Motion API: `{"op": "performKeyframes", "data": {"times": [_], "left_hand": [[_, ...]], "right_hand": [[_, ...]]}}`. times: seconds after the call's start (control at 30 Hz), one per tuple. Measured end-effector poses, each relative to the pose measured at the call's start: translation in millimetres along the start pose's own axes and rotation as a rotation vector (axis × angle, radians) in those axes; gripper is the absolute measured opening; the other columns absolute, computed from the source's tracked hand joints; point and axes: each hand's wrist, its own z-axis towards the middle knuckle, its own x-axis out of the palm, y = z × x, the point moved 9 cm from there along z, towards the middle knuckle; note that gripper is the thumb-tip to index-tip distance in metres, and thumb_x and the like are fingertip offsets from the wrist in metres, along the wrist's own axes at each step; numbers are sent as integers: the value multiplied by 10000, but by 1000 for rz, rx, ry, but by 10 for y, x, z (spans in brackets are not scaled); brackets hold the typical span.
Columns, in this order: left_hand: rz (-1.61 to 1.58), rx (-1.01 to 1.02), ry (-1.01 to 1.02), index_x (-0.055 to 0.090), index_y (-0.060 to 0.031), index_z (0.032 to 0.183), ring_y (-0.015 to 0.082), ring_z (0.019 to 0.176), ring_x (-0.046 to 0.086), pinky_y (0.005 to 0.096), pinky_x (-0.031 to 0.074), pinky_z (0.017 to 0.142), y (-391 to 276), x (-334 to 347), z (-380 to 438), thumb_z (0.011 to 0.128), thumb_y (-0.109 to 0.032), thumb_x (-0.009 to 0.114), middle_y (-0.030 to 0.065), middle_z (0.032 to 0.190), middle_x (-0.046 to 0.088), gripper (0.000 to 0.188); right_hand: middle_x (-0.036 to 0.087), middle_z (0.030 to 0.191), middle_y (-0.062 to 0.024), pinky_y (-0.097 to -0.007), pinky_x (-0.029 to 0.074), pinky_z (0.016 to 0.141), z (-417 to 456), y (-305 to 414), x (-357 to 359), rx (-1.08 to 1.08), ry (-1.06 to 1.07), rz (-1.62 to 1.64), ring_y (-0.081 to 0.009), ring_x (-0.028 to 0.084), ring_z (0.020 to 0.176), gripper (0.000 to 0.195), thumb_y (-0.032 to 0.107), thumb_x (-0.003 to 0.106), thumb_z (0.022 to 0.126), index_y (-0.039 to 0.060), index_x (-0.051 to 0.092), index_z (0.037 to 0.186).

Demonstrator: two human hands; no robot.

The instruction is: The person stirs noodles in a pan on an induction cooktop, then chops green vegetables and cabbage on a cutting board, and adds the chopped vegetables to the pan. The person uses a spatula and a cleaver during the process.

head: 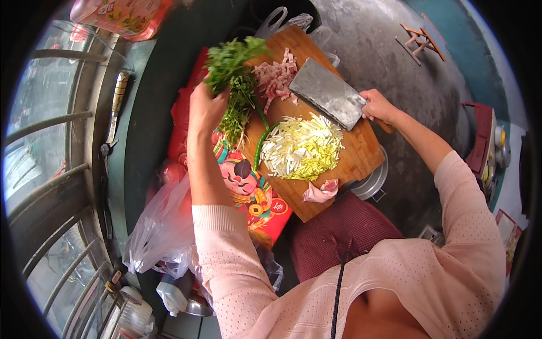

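Note:
My left hand grips a bunch of leafy green herbs above the left edge of the wooden cutting board. More herbs with thin roots lie just beneath that hand. In my right hand is the handle of a broad cleaver, its blade over the board's right side. Sliced raw meat is heaped at the far end. Nearer me lies a pile of cut white and yellow stalks, with a long green chili along its left side. A chunk of meat rests by the near edge.
A red printed box sits left of the board, beside a clear plastic bag. A metal pot shows under the board's right edge. A knife lies on the window ledge. A small wooden stool stands farther off.

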Motion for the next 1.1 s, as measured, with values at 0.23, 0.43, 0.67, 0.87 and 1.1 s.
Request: {"op": "performKeyframes", "data": {"times": [0.23, 0.43, 0.67, 0.87, 1.1], "left_hand": [[-682, -95, -76, 665, 15, 1052, 134, 882, 602, 290, 477, 797, 389, 250, -880, 831, -128, 676, 42, 993, 673, 263], [-533, -177, -140, 637, 30, 1125, 163, 994, 587, 301, 450, 888, 885, 679, -1596, 865, -50, 662, 68, 1107, 649, 273], [-810, -327, -565, 591, 24, 1181, 161, 964, 586, 311, 482, 863, 1146, 761, -2286, 897, -78, 661, 71, 1121, 622, 310], [-717, -412, -672, 561, 58, 1219, 212, 1082, 567, 362, 424, 973, 1103, 946, -2763, 905, -83, 650, 101, 1236, 596, 356], [-639, -453, -651, 553, 68, 1224, 204, 1071, 582, 352, 444, 962, 1076, 1267, -3143, 884, -65, 681, 112, 1237, 603, 387]], "right_hand": [[605, 637, -48, -248, 365, 408, 130, -3, 122, -24, 26, 27, -80, 469, 439, 212, -17, 510, 706, -5, 641, 872], [621, 641, -91, -310, 456, 531, -287, 318, 51, -409, -90, -276, -160, 570, 533, 171, 95, 605, 713, 17, 645, 859], [611, 671, -67, -419, 487, 575, -1162, 714, 743, -544, -30, -721, -305, 635, 656, 176, 233, 687, 766, 104, 574, 807], [571, 677, -86, -425, 472, 548, -1339, 606, 1286, -801, 13, -887, -301, 623, 630, 137, 176, 664, 765, 113, 550, 808], [581, 702, -77, -432, 473, 562, -1168, 398, 1355, -698, 87, -979, -299, 632, 658, 146, 179, 669, 772, 121, 550, 836]]}}
